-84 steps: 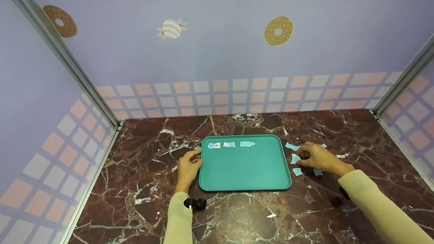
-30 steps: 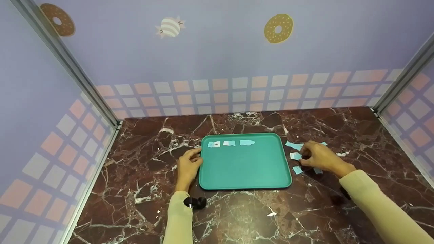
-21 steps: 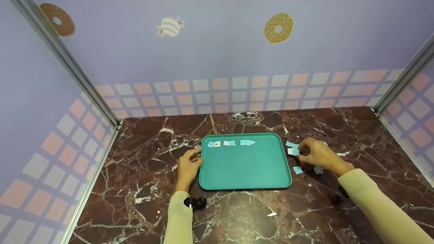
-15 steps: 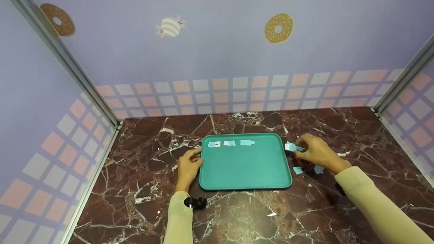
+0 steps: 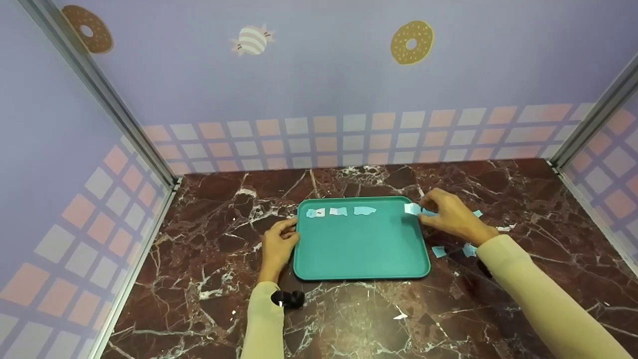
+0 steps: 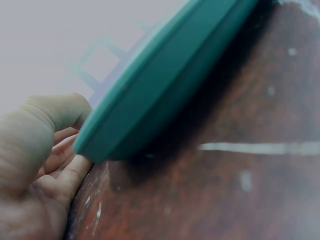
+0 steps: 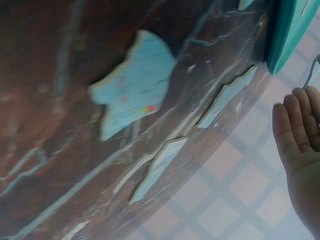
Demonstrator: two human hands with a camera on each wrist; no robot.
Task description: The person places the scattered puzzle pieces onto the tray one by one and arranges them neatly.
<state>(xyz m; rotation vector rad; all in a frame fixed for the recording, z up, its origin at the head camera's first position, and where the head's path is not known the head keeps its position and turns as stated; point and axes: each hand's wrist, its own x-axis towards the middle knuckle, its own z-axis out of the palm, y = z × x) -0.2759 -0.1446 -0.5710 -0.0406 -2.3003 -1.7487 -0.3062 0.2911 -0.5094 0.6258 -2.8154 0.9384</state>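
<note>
The right hand (image 5: 451, 214), thumb and fingers pinching a pale blue piece (image 5: 411, 209), had just carried it from the marble table (image 5: 219, 239) to the far right corner of the green tray (image 5: 359, 249), while the left hand (image 5: 276, 249) held the tray's left edge, as it had moments earlier. Three pieces (image 5: 338, 211) lay spaced in a row along the far side; another transfer appeared under way but unfinished, with loose pieces (image 5: 439, 251) remaining to the right of the tray
</note>
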